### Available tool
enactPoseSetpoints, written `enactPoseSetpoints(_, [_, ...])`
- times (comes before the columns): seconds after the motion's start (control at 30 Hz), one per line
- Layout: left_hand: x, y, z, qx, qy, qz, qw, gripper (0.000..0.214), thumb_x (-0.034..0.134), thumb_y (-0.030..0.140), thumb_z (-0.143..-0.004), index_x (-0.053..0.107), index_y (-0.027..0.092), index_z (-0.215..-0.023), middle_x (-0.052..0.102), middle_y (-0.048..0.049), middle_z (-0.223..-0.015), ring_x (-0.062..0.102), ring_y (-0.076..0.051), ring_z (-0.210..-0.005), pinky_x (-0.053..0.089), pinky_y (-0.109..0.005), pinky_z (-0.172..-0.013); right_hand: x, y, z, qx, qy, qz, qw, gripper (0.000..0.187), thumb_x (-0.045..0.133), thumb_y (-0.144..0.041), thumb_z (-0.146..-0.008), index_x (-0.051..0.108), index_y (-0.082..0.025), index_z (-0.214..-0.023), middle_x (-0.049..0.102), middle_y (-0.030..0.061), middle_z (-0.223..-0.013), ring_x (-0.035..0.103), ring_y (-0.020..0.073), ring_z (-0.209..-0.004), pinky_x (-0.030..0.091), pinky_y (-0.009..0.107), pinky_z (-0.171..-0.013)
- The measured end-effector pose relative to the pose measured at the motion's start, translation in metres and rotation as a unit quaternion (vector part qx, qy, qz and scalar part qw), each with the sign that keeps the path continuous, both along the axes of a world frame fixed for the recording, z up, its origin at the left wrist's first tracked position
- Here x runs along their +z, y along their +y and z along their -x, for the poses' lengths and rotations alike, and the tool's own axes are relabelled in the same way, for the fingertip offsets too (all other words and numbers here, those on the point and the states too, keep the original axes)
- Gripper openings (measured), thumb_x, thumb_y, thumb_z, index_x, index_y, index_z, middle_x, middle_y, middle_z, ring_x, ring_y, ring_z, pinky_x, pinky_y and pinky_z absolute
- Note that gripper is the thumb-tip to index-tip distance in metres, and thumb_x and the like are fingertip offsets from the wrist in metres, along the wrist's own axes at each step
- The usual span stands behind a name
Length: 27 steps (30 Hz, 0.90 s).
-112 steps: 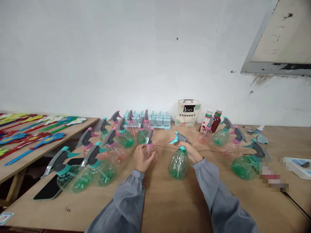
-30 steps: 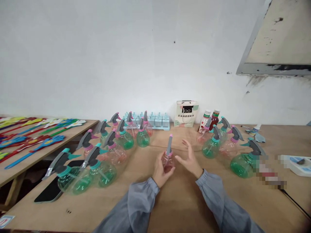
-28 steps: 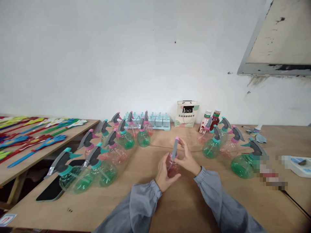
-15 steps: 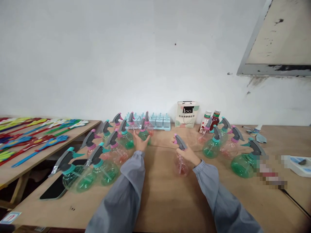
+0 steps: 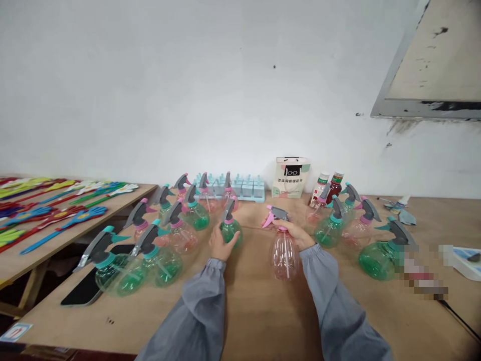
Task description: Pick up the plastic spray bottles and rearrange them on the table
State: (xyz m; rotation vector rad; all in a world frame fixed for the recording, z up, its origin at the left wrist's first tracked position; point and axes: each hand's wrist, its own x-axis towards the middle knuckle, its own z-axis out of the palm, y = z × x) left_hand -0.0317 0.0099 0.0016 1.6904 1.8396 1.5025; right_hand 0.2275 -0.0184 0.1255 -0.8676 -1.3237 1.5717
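My left hand is wrapped round the near side of a green spray bottle with a grey and pink trigger head, its thumb on the right of the body. A little to the right, my right hand grips a clear pink spray bottle by the neck, just under its grey and pink head. That bottle is upright, with a dip tube showing inside. Left of my hands stand several green and pink spray bottles; more spray bottles stand to the right.
Light-blue ice-pop molds, a paper bag and two labelled bottles stand near the wall. A black phone lies at left. Colourful hand-shaped clappers cover a side table. A cable runs off at right.
My left hand has brought the green spray bottle back toward me from the rear row. The pink bottle in my right hand has turned, its trigger now facing left.
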Motion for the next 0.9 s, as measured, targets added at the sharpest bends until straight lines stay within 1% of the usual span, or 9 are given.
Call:
enactPoseSetpoints(0.17, [-0.003,-0.001,0.006,-0.021,0.002,-0.015,1.0,0.075,0.072,0.058,-0.074,0.047,0.02,-0.133,0.061,-0.016,-0.133,0.057,-0.036,-0.128,0.042,-0.054,-0.109,0.003,-0.004,0.007,-0.013,0.018,0.021,1.0,0.02,0.073,-0.031,-0.059,0.071,-0.021,-0.076,0.077,0.0038,-0.081,0.071,0.0196,-0.081,0.047,0.024,-0.06])
enactPoseSetpoints(0.27, [-0.002,0.001,0.004,-0.031,0.001,-0.024,0.999,0.074,0.072,0.057,-0.074,0.048,0.02,-0.133,0.062,-0.0162,-0.131,0.058,-0.036,-0.127,0.043,-0.053,-0.108,0.004,-0.003,0.012,-0.08,0.04,0.057,0.994,0.01,0.066,-0.024,-0.058,0.067,-0.021,-0.067,0.075,0.0031,-0.075,0.069,0.0163,-0.073,0.049,0.023,-0.063])
enactPoseSetpoints(0.37, [-0.003,0.0,0.003,-0.031,0.003,-0.033,0.999,0.075,0.073,0.057,-0.073,0.049,0.018,-0.133,0.063,-0.0166,-0.128,0.059,-0.037,-0.126,0.044,-0.054,-0.108,0.004,-0.002,0.012,-0.129,0.05,0.08,0.987,0.007,0.062,-0.021,-0.054,0.064,-0.02,-0.061,0.072,0.0017,-0.067,0.064,0.0134,-0.063,0.048,0.022,-0.059])
enactPoseSetpoints(0.43, [-0.002,-0.001,0.002,-0.034,0.003,-0.035,0.999,0.075,0.073,0.057,-0.073,0.049,0.018,-0.133,0.063,-0.0171,-0.128,0.059,-0.037,-0.125,0.045,-0.055,-0.107,0.005,-0.003,0.011,-0.121,0.042,0.084,0.988,0.011,0.063,-0.021,-0.054,0.065,-0.02,-0.065,0.072,0.0014,-0.068,0.065,0.0136,-0.063,0.047,0.022,-0.057])
enactPoseSetpoints(0.57, [0.002,-0.003,0.0,-0.043,-0.004,-0.04,0.998,0.075,0.073,0.055,-0.073,0.049,0.018,-0.133,0.062,-0.0175,-0.13,0.059,-0.036,-0.126,0.045,-0.055,-0.107,0.005,-0.005,0.01,-0.071,0.025,0.066,0.995,0.021,0.066,-0.023,-0.054,0.07,-0.021,-0.075,0.076,0.0032,-0.078,0.07,0.0182,-0.076,0.049,0.023,-0.061])
enactPoseSetpoints(0.63, [0.004,-0.004,-0.002,-0.034,-0.008,-0.042,0.999,0.075,0.074,0.054,-0.072,0.05,0.017,-0.132,0.062,-0.0176,-0.13,0.058,-0.037,-0.127,0.045,-0.056,-0.107,0.004,-0.005,0.012,-0.089,0.02,0.065,0.994,0.02,0.065,-0.023,-0.053,0.07,-0.021,-0.073,0.075,0.0027,-0.077,0.068,0.0173,-0.074,0.048,0.023,-0.06])
enactPoseSetpoints(0.77, [0.006,-0.006,-0.006,-0.024,-0.01,-0.048,0.998,0.075,0.075,0.052,-0.071,0.049,0.018,-0.132,0.062,-0.0176,-0.129,0.058,-0.038,-0.126,0.044,-0.057,-0.108,0.0,-0.002,0.015,-0.137,0.015,0.077,0.987,0.017,0.061,-0.023,-0.05,0.067,-0.02,-0.065,0.07,0.0004,-0.067,0.057,0.0121,-0.058,0.044,0.021,-0.052])
enactPoseSetpoints(0.83, [0.006,-0.006,-0.007,-0.02,-0.011,-0.053,0.998,0.073,0.074,0.051,-0.071,0.049,0.018,-0.132,0.062,-0.0173,-0.128,0.057,-0.038,-0.127,0.042,-0.058,-0.109,0.0,0.0,0.015,-0.128,0.017,0.073,0.989,0.017,0.061,-0.023,-0.049,0.067,-0.021,-0.065,0.07,0.0008,-0.067,0.056,0.0123,-0.058,0.045,0.021,-0.052])
enactPoseSetpoints(0.9, [0.005,-0.006,-0.008,-0.015,-0.013,-0.058,0.998,0.072,0.074,0.05,-0.072,0.049,0.018,-0.131,0.063,-0.0172,-0.127,0.057,-0.037,-0.126,0.042,-0.058,-0.109,0.0,0.001,0.014,-0.098,0.028,0.062,0.993,0.019,0.062,-0.024,-0.049,0.067,-0.021,-0.067,0.072,0.0022,-0.072,0.06,0.0144,-0.063,0.047,0.023,-0.055])
